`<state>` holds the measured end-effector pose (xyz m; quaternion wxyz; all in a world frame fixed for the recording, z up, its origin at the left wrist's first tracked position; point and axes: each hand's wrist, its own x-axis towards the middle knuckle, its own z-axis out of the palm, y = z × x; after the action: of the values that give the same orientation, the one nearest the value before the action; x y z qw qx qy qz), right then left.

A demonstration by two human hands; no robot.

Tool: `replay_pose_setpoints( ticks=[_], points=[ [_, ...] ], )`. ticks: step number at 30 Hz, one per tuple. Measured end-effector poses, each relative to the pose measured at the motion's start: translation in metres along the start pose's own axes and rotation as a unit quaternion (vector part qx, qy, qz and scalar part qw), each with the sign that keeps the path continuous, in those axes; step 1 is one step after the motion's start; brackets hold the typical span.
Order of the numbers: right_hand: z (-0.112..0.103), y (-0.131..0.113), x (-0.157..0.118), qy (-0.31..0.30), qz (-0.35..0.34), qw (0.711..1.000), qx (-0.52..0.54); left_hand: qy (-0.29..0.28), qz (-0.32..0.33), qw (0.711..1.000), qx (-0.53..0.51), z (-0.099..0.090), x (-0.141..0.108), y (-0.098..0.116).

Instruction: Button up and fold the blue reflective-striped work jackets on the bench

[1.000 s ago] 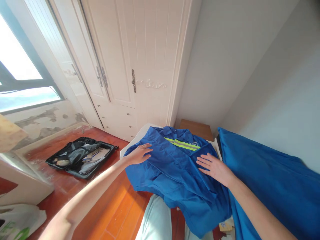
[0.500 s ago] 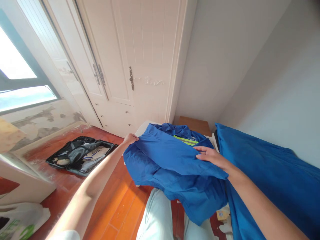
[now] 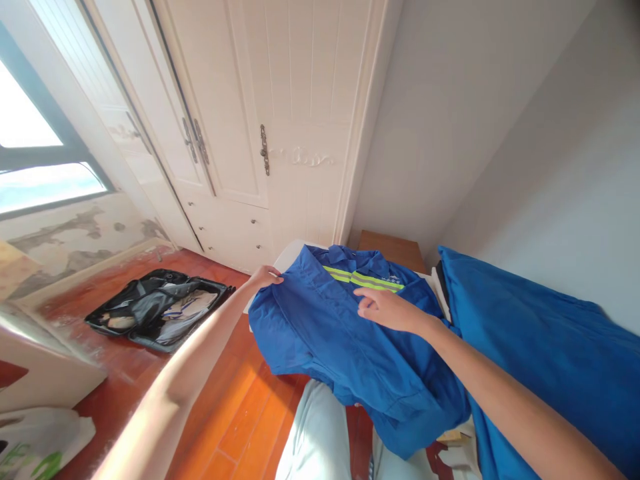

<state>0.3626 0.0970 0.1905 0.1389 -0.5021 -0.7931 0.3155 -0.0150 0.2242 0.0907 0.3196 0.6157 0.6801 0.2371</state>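
A blue work jacket (image 3: pixel 340 347) with a collar and yellow-green reflective strips (image 3: pixel 375 283) lies over a white surface in front of me, its lower part hanging toward my knees. My left hand (image 3: pixel 267 276) pinches its left edge. Above the chest, just below the strips, is my right hand (image 3: pixel 385 309); its index finger reaches forward and the other fingers are bent, with no cloth visibly gripped. Whether its fingertips touch the jacket is hard to tell.
An open black suitcase (image 3: pixel 155 310) with clothes lies on the red wooden floor at left. The white wardrobe (image 3: pixel 305 87) stands ahead. Blue fabric (image 3: pixel 540 340) covers something at right. A wooden piece (image 3: pixel 393 248) sits by the wall, and a plastic bag (image 3: pixel 45 437) lower left.
My right hand has moved left over the jacket, and its fingers have bent. The flap of cloth now lies lower, showing more of the reflective strips. My left hand keeps its pinch.
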Motion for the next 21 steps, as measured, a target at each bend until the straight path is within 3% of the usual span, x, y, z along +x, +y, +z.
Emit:
replay_pose_setpoints(
  ticks=[5,7,9,12,16,19,21],
  points=[
    [0.034,-0.027,0.138,0.078,-0.192,0.975,-0.074,0.024,-0.006,1.0,0.013,0.005,0.004,-0.011],
    [0.054,-0.028,0.191,0.048,-0.225,0.963,-0.138,0.034,-0.008,0.999,0.018,0.006,0.0,-0.013],
    [0.072,-0.017,0.231,-0.012,-0.208,0.957,-0.201,0.05,-0.005,0.998,0.034,0.007,-0.008,-0.016],
    [0.088,0.015,0.266,-0.034,-0.166,0.958,-0.23,0.088,0.008,0.993,0.085,0.007,-0.022,-0.017],
    [0.089,0.057,0.289,-0.018,-0.159,0.957,-0.243,0.101,0.04,0.981,0.159,0.009,-0.031,-0.01],
    [0.084,0.069,0.303,-0.008,-0.161,0.952,-0.26,0.126,0.035,0.961,0.244,0.014,-0.031,0.009],
    [0.078,0.068,0.311,0.007,-0.157,0.949,-0.273,0.151,0.112,0.942,0.279,0.021,-0.03,0.022]
  ],
)
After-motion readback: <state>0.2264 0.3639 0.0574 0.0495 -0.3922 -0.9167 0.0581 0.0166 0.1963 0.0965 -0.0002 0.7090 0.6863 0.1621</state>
